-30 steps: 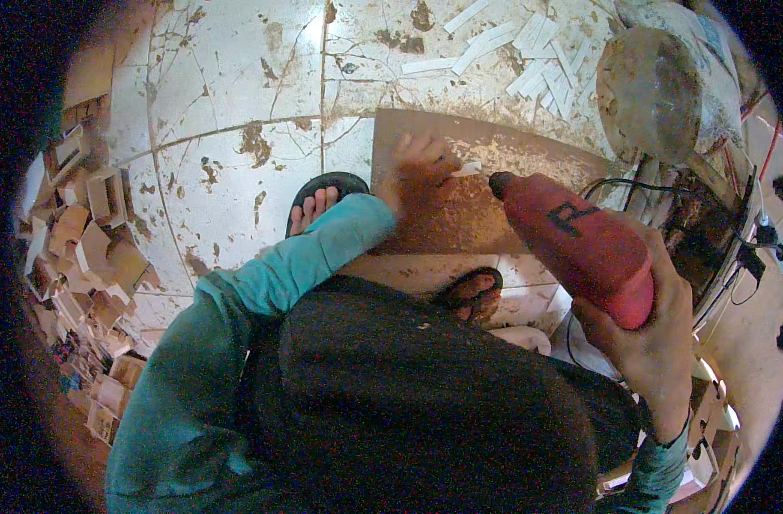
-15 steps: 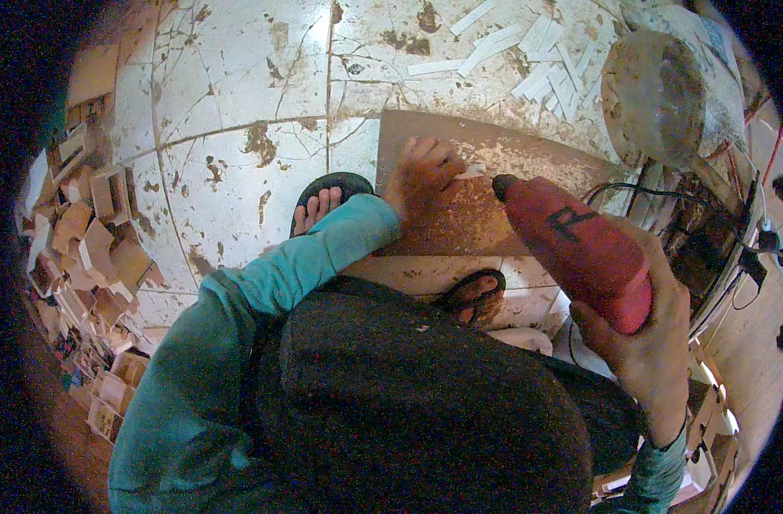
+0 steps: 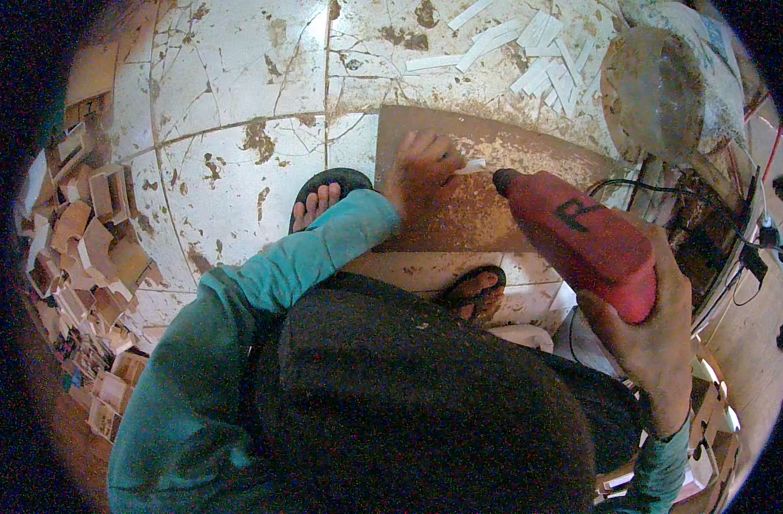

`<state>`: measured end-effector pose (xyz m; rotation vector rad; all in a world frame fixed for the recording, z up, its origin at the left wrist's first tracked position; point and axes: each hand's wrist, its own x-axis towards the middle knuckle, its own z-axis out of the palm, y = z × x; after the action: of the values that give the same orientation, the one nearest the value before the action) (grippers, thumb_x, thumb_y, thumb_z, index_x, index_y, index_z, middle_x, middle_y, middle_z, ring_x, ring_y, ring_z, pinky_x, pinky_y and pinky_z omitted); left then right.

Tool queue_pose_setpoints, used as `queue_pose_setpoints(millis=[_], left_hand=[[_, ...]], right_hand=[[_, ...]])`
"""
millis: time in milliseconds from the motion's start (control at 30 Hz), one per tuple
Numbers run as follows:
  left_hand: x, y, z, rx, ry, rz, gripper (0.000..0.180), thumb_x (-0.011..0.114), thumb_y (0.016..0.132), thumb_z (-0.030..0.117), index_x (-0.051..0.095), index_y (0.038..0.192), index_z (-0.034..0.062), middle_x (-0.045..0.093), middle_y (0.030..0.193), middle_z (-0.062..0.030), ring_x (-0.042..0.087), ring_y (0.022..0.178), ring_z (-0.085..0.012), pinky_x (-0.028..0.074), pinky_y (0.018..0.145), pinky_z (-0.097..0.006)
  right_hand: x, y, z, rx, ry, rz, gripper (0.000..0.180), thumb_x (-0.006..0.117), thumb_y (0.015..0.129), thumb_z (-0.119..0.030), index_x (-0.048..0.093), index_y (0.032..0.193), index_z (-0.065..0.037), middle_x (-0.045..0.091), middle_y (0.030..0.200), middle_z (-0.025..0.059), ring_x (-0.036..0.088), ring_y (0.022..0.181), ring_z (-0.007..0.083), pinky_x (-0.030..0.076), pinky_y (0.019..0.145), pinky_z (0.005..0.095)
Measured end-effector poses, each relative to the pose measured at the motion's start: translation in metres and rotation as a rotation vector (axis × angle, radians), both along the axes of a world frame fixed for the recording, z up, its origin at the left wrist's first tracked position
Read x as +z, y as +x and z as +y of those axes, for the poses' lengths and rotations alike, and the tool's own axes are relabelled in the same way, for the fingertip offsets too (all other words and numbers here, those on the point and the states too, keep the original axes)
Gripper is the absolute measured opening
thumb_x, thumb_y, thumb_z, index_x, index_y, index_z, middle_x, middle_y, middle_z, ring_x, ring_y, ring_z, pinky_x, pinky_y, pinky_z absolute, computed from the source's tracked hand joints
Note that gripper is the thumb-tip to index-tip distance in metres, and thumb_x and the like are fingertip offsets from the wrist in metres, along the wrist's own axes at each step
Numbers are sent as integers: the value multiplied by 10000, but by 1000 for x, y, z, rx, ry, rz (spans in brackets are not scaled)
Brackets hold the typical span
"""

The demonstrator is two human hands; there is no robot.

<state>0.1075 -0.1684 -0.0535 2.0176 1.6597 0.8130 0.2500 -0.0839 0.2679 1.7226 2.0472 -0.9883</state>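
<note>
My right hand [image 3: 653, 330] is wrapped round the rear of a red power drill [image 3: 571, 223] with a dark letter mark on its body. The drill's black front end points up and left, above a worn brown board [image 3: 537, 154] on the floor. Low over that board, my left hand [image 3: 426, 163] is closed, its fingers pinching a small white strip [image 3: 473, 165]. The strip's free end sticks out toward the drill's nose, with a small gap between them. Any bit in the drill is too small to make out.
Several loose white strips [image 3: 550, 64] lie on the cracked tiles beyond the board. A round, dirty disc-like thing [image 3: 653, 94] stands at the far right, near black cables [image 3: 657, 190]. Many wooden box pieces [image 3: 92, 231] are heaped at the left. My sandalled feet flank the board's near side.
The drill has tilted slightly and its rear has moved a little to the right. More of the white strip shows at my left fingertips. My left hand stays nearly in place.
</note>
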Motion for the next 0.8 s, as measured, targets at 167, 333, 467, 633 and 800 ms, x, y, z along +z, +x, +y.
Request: queue_pose_setpoints(millis=[167,333,467,633,800], left_hand=[[2,-2,1,-32,-45,-13,186,687,721,273,643,859,158,549,906,-55,513,924,-262,395,782,-425],[-2,-1,0,-21,-1,-37,194,692,715,268,643,860,151,553,895,-59,516,928,-270,403,784,-434],[-4,0,1,11,32,-114,199,708,695,241,644,859,150,564,913,-67,529,953,-286,424,820,-473],[1,2,0,44,11,-86,227,726,653,209,638,853,148,566,912,-73,535,955,-291,434,818,-504],[7,-2,1,27,19,-95,232,724,641,202,632,846,145,558,892,-71,533,929,-285,431,788,-488]], right_hand=[[4,-10,2,97,-28,-9,622,760,643,-90,531,1217,-31,650,1103,157,636,1032,271,473,909,360],[2,-17,3,76,-44,31,617,753,628,-60,541,1207,-41,655,1081,158,649,1003,272,482,891,356],[1,-16,2,122,-16,-2,598,744,634,-61,546,1198,-34,659,1070,152,649,999,255,482,890,352],[-2,-11,1,155,11,-10,583,747,650,-97,546,1191,-11,662,1071,148,650,998,248,482,892,351],[-4,-9,1,166,29,18,614,767,656,-126,536,1214,-14,660,1083,158,652,999,261,486,889,355]])
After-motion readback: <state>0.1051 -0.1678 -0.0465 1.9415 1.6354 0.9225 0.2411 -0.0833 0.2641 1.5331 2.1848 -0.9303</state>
